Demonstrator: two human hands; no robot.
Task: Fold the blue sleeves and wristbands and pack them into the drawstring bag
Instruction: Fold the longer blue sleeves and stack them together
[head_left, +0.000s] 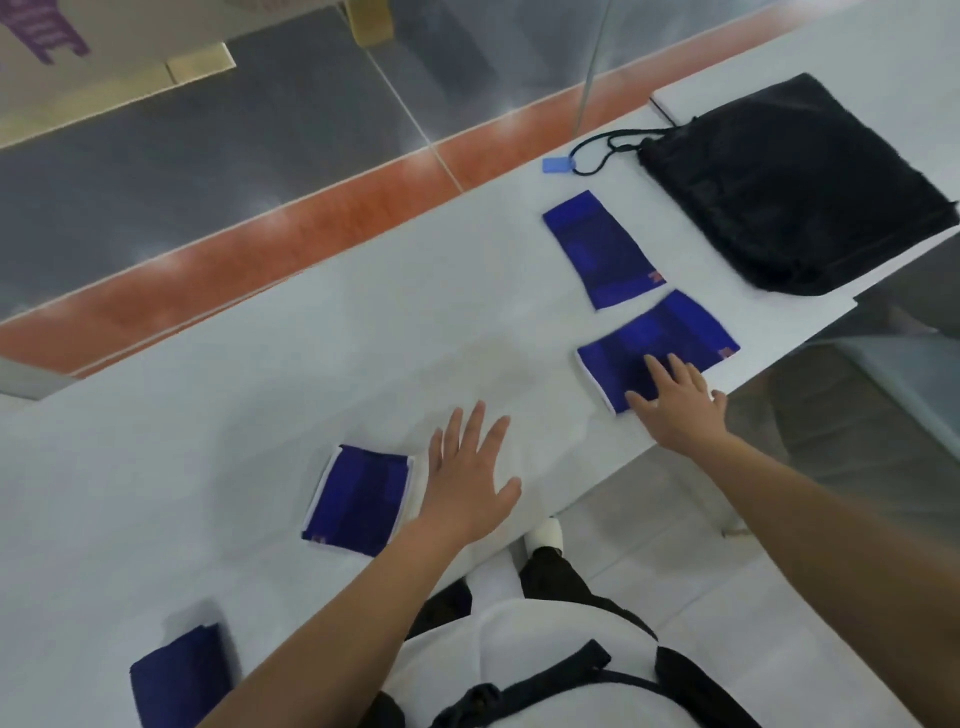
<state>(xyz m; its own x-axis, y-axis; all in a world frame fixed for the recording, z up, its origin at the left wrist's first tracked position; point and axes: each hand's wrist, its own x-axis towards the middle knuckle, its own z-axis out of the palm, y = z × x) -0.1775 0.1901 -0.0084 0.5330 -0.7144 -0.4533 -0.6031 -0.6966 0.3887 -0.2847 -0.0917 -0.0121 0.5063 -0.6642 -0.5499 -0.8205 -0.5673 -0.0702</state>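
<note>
Four blue pieces lie flat on the white table (311, 364). The blue sleeve (660, 348) nearest the table's right edge lies under the right hand (678, 405), whose spread fingers press flat on its near corner, gripping nothing. A second sleeve (602, 249) lies just beyond it, apart. The black drawstring bag (800, 187) rests farther right, its cord (602, 150) trailing to a small blue tag (557, 165). The left hand (470, 478) is open, fingers splayed, palm down on bare table just beside a wristband (358, 499). Another blue piece (179, 675) lies at the lower left.
</note>
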